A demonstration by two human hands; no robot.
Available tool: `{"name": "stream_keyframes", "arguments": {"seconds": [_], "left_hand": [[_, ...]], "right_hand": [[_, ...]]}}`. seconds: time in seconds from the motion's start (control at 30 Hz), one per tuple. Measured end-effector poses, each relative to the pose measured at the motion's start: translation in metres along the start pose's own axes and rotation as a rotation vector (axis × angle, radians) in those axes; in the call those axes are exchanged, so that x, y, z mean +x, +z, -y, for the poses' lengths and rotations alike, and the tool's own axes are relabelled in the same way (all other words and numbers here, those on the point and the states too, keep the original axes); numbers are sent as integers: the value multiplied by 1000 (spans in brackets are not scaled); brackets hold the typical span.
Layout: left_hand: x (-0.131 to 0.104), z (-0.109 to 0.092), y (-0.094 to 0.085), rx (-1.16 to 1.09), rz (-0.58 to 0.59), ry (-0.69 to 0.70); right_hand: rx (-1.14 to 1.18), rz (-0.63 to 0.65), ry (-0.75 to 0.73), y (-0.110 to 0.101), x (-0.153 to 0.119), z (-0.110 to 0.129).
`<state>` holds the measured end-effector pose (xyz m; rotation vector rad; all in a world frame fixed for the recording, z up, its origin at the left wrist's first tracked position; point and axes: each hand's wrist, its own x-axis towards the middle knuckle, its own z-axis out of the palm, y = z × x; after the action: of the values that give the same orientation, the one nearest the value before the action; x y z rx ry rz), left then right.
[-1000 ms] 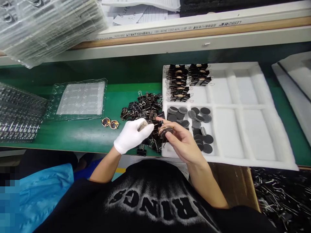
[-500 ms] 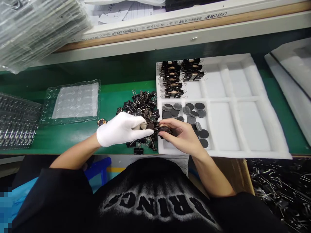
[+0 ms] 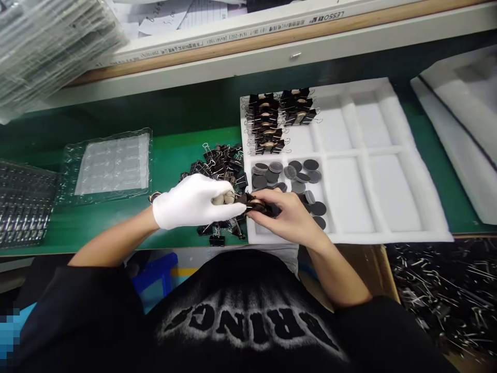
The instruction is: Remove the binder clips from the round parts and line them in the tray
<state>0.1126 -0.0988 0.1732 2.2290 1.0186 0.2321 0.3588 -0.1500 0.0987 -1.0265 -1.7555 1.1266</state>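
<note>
My left hand, in a white glove, pinches the wire handles of a black binder clip between thumb and fingers. Against that clip, my right hand, bare, grips a round disc with a tan edge and a black clip part at its right side, mostly hidden by the fingers. Whether the left clip's jaws are around the disc's rim I cannot tell. Beneath and behind the left hand lies a pile of black binder clips. Loose dark round discs lie in the near left compartment of the white foam tray.
Clipped discs stand in rows in the tray's far left compartment. On the left are a clear plastic blister tray and stacked clear trays. A shelf edge runs along the back. Many clips fill a container at lower right.
The view has shifted slightly, so the tray appears further left. The clip in my left hand and the disc in my right have come closer together.
</note>
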Motion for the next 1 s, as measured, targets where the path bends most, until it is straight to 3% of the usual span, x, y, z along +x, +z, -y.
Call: {"name": "stream_keyframes", "arguments": {"seconds": [0.13,0.27,0.4,0.47,0.53,0.6,0.7,0.83,0.9,1.0], "left_hand": [[6,-1,3,-5,13,-22],[8,-2,6,-3,-7,-25],[4,1,9,165,-112,128],[1,4,11,291,-159,226],[-3,7,16,373,-197,281],[-8,8,21,392,-235,287],[-19,6,31,258,-211,203],[-28,-6,48,-207,0,-15],[-27,-17,59,-349,-30,-128],[-21,-33,73,-346,-149,-208]], "right_hand": [[57,40,125,2,2,6],[25,6,132,-1,1,10],[108,-4,39,-20,-5,6],[210,60,17,-32,-8,2],[301,140,57,-40,-12,-2],[329,140,123,-41,-15,-4],[288,-23,143,-34,-21,-2],[267,-133,96,-23,-29,7],[232,-145,95,-20,-32,10],[102,-173,124,-21,-38,13]]}}
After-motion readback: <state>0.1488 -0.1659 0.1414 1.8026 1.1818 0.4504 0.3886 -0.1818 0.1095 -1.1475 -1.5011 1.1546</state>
